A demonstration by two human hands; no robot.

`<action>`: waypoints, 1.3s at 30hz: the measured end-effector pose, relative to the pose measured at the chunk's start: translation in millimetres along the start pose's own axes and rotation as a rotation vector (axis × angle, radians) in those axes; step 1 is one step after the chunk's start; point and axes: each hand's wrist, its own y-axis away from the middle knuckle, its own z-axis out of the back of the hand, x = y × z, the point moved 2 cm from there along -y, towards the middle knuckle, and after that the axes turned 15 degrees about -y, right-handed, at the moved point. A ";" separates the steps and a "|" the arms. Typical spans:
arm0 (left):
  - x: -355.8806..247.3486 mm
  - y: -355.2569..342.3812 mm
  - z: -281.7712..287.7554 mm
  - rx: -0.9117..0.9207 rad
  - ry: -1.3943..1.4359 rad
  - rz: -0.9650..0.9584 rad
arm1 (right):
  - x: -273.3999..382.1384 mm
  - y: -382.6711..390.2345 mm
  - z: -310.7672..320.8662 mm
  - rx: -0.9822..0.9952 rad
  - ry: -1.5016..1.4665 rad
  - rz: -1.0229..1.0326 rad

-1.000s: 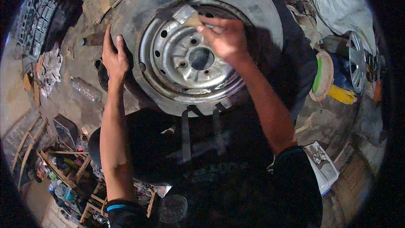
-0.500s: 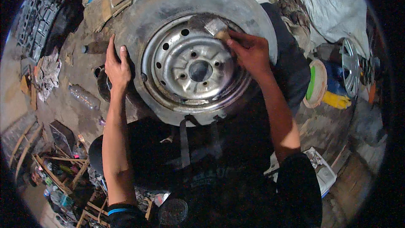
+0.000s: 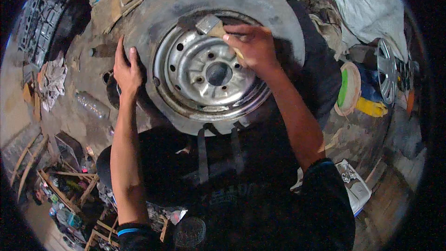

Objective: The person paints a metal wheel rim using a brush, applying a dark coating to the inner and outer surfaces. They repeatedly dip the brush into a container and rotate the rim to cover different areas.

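Observation:
A dusty grey tyre (image 3: 162, 4) on a silver steel wheel (image 3: 232, 94) stands in front of me, its face turned up toward me. My right hand (image 3: 255, 49) grips the wooden handle of a flat paintbrush (image 3: 213, 28) with a metal ferrule. The brush end lies over the upper edge of the wheel, where rim meets tyre; its bristles are dark and hard to separate from the shadow. Against the tyre's left side rests my left hand (image 3: 128, 70), fingers stretched and thumb apart, holding nothing.
At left lie a clear plastic bottle (image 3: 93, 106), a dark bottle (image 3: 103, 51) and a black engine part (image 3: 46, 23). On the right are a round tub (image 3: 351, 90), a yellow glove (image 3: 371, 107), a wheel cover (image 3: 386, 74) and a pale cloth (image 3: 367, 11). Wooden frames (image 3: 60, 190) clutter the lower left.
My right hand and the paintbrush have moved left along the wheel's upper edge. The wheel has shifted slightly left and up in view; my left hand stays at the tyre's side.

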 end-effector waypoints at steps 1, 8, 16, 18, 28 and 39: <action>1.8 -1.3 -0.4 0.001 0.013 -0.006 | -6.1 1.7 4.5 -0.017 0.005 -0.024; -0.5 2.9 0.1 -0.035 0.000 -0.034 | 13.5 10.0 7.7 -0.125 0.041 -0.188; 1.0 1.9 0.9 -0.044 0.018 -0.045 | 14.2 20.1 11.5 -0.277 -0.097 -0.172; -5.8 2.7 3.5 -0.003 0.003 -0.012 | 23.5 17.5 -6.7 -0.262 0.014 -0.088; -3.0 -3.5 4.6 -0.039 0.033 -0.033 | 13.2 19.3 0.0 -0.234 -0.172 -0.214; -5.3 2.3 4.4 -0.014 -0.006 -0.007 | 7.6 15.4 -2.6 -0.194 -0.056 -0.223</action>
